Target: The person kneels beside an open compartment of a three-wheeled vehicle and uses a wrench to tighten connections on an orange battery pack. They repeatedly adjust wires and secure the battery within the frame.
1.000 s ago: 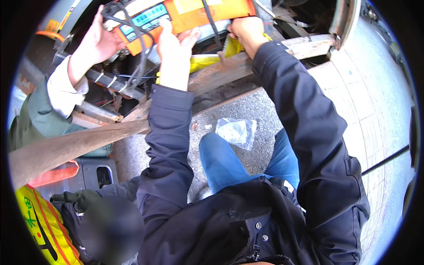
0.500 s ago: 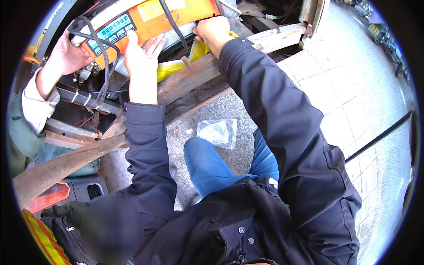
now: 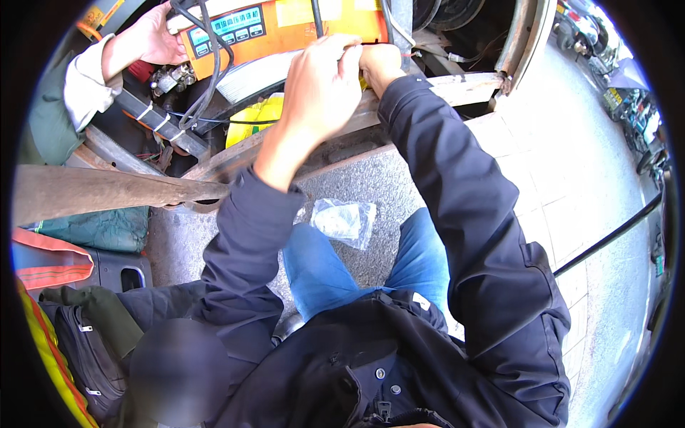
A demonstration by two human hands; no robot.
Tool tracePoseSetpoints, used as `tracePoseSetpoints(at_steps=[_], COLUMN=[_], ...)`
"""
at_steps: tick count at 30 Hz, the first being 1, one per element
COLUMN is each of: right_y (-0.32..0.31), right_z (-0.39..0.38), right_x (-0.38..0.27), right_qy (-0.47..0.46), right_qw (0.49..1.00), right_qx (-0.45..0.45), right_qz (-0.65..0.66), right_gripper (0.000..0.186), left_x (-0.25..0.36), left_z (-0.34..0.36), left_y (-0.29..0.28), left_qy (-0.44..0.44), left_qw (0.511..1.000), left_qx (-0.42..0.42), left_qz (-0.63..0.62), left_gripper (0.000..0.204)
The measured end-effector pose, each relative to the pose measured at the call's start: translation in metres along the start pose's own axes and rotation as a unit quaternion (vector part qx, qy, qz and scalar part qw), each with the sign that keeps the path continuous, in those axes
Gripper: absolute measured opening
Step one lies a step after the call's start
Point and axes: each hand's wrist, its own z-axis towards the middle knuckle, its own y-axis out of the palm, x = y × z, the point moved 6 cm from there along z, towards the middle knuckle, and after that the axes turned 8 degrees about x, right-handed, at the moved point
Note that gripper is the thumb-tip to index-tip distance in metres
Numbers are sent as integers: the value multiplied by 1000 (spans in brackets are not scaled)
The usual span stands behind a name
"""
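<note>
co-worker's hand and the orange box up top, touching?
Touching. In the head view, the co-worker's hand lies against the upper left corner of the orange box, its fingers meeting the box where the black cables run, with no gap visible.

**Two hands meet below the orange machine**

The left hand and right hand are raised together, fingers curled, touching just below the orange machine. Black cables hang down the machine's left face, where another person's hand grips its corner. A clear plastic bag lies on the ground well below the machine.
</note>
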Motion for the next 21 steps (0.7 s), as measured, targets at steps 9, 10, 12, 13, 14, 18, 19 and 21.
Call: tracePoseSetpoints(at_steps=[9,10,12,13,14,18,19,21], right_y=[-11,-15,-19,-25,-30,-40,-41,-40], right_z=[-31,-31,-41,-45,-49,-46,-47,-50], right_x=[-43,-47,-57,-64,-72,-65,-70,-71], right_qy=[232,195,205,200,195,226,213,236], right_qw=[967,978,976,978,980,972,976,971], right_qx=[52,48,29,11,-7,20,19,6], right_qz=[87,60,61,51,40,52,42,33], right_gripper=[28,28,29,30,31,29,29,28], left_x=[-89,-89,-100,-102,-105,-106,-107,-109], left_z=[19,20,18,16,12,4,0,-7], left_y=[57,59,59,59,59,70,69,66], left_qy=[-155,-166,-191,-239,-286,-331,-344,-389], left_qw=[925,920,921,909,895,883,877,863], left_qx=[-274,-285,-285,-297,-308,-312,-313,-314], left_qz=[213,214,187,167,147,112,116,70], left_gripper=[39,39,38,37,37,50,60,69])
